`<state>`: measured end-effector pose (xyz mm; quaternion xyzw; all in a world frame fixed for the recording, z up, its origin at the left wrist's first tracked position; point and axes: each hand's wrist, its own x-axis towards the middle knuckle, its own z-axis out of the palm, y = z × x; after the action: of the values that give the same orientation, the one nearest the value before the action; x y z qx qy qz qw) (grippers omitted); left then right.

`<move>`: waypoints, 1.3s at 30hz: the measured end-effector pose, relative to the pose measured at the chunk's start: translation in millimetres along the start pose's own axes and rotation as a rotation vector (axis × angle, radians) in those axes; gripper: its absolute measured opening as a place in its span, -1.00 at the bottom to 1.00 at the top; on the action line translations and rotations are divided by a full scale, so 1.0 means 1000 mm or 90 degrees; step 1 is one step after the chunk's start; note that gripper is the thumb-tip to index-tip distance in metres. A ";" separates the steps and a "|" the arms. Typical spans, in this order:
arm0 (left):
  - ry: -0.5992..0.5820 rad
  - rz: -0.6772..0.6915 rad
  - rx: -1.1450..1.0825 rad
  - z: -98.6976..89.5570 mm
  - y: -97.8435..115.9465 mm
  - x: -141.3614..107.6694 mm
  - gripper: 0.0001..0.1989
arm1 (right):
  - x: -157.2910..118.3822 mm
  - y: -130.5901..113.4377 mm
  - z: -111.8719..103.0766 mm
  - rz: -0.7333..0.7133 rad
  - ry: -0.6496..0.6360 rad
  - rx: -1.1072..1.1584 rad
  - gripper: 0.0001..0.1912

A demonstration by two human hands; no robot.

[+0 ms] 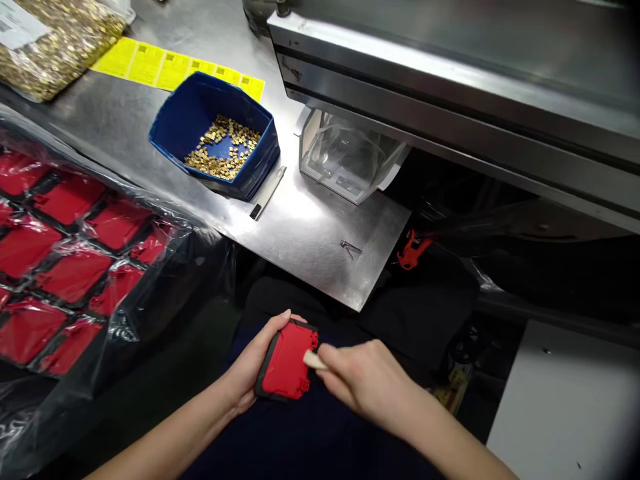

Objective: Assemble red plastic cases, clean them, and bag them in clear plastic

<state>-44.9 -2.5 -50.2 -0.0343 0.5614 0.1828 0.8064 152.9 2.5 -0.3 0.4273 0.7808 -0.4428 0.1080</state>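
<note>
Holding a red plastic part (287,363) with a black rim over the lap, below the near edge of the steel worktop (310,233), the left hand (250,373) cups the part from its left side, fingers wrapped under it and thumb along its upper edge. The right hand (367,380) is closed on a small pale tool (315,360), whose tip touches the right edge of the red part; what the tool is cannot be told. The step in hand appears to be work on that right edge, either pressing something in or trimming it. The next move would call for a steady left grip and fine control of the tool tip, since the contact point is small. On the worktop, a blue bin (167,130) holding small brass pieces (223,148) stands toward the left, with a slim metal strip (267,193) just beside its right corner. Yellow labels (165,67) lie behind it, and a bag of brass pieces (55,40) sits at the far left corner. A clear plastic housing (345,160) sits under a machine overhang (450,87). Trays of red parts (75,253) under clear film lie at the left.
</note>
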 end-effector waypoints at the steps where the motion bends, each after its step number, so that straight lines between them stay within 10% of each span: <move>1: 0.005 0.007 0.003 0.001 0.000 0.000 -0.57 | 0.001 -0.002 -0.001 -0.008 -0.006 -0.009 -0.74; 5: -0.006 0.001 -0.020 0.000 0.005 -0.002 -0.55 | 0.018 0.001 -0.020 -0.028 0.019 -0.053 -0.70; 11: -0.105 0.095 -0.109 -0.015 0.014 -0.005 -0.44 | 0.079 0.041 -0.066 0.185 0.233 0.125 -0.56; 16: -0.108 0.147 -0.142 -0.024 0.016 -0.003 -0.40 | 0.090 0.065 -0.086 0.288 0.330 -0.049 -0.56; 24: -0.139 0.155 -0.166 -0.035 0.027 0.010 -0.29 | -0.007 0.230 -0.067 0.263 0.164 -0.428 -0.46; 30: -0.125 0.156 -0.137 -0.032 0.033 0.020 -0.24 | 0.012 0.302 -0.056 0.173 0.142 -0.484 -0.41; 35: -0.053 0.193 -0.091 -0.037 0.032 0.013 -0.30 | 0.007 0.308 -0.057 0.100 0.181 -0.473 -0.53; 39: 0.020 0.247 0.007 -0.043 0.029 0.010 -0.37 | -0.024 0.249 -0.056 -0.045 0.087 -0.352 -0.51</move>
<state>-89.6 15.7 -70.4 0.0763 0.5708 0.3313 0.7474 369.5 93.1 -103.8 0.3829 0.8919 -0.1864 0.1521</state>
